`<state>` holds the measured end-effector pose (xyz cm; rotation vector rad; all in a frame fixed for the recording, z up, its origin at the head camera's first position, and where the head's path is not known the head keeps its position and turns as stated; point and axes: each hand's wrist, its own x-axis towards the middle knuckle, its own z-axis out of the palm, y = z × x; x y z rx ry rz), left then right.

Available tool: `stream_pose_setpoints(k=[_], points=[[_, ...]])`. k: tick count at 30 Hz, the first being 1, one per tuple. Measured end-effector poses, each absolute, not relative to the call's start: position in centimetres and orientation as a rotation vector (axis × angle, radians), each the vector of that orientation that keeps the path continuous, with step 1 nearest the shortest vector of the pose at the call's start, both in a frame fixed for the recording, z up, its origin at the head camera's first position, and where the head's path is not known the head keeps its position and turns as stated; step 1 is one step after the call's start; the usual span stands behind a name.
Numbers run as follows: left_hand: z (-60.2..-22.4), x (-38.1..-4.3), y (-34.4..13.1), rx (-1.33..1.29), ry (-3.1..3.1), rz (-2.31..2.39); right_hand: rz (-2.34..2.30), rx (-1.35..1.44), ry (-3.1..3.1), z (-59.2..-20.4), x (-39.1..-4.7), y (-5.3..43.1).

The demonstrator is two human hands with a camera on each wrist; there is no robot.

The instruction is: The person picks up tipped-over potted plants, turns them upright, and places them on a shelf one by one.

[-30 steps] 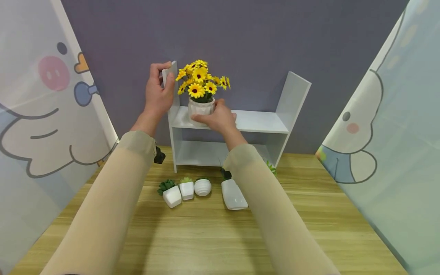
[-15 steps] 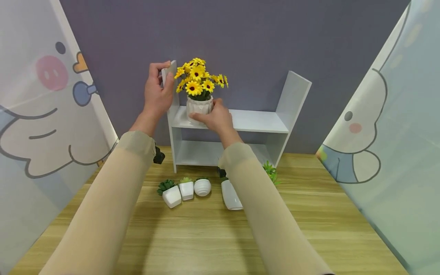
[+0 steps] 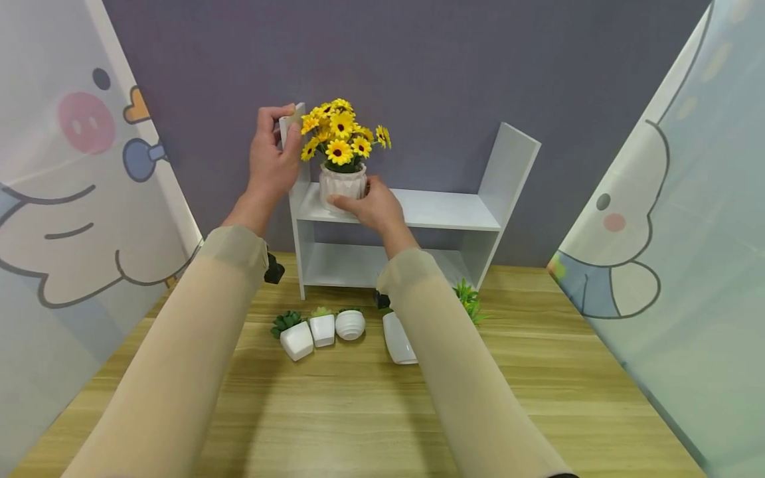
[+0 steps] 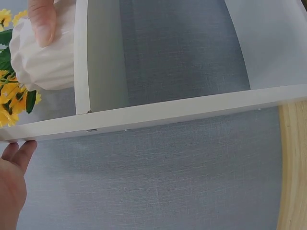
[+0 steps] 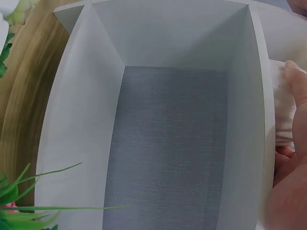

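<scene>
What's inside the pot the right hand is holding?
Yellow flowers and green leaves stick up out of the pot. Anything deeper down is hidden by its pale sides and the leaves.

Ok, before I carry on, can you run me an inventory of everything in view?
Flower pot: 1, white, left end of the shelf's upper board
Yellow flowers: one bunch, in the flower pot
Shelf: 1, white, on the table against the wall
Small pots: 3, white, with green plants, in front of the shelf
Larger pot: 1, white, partly behind the right sleeve
Leafy clump: 1, green, beside the right sleeve
Table: 1, wood-coloured, below
Wall: 1, grey, behind
Cartoon sheets: 2, pale, either side
Sleeves: 2, beige, foreground
Left hand: 1, bare, gripping the shelf's left side
Right hand: 1, bare, gripping the flower pot
</scene>
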<state>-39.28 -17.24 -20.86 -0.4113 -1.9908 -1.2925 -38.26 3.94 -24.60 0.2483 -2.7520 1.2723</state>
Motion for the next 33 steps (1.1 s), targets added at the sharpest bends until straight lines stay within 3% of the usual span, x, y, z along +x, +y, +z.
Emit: stream_pose_setpoints(k=[33], points=[[-20.70, -39.11, -17.36, -0.416, -1.978, -1.293, 1.028, 0.217, -2.760, -25.22, -38.58, 3.50]])
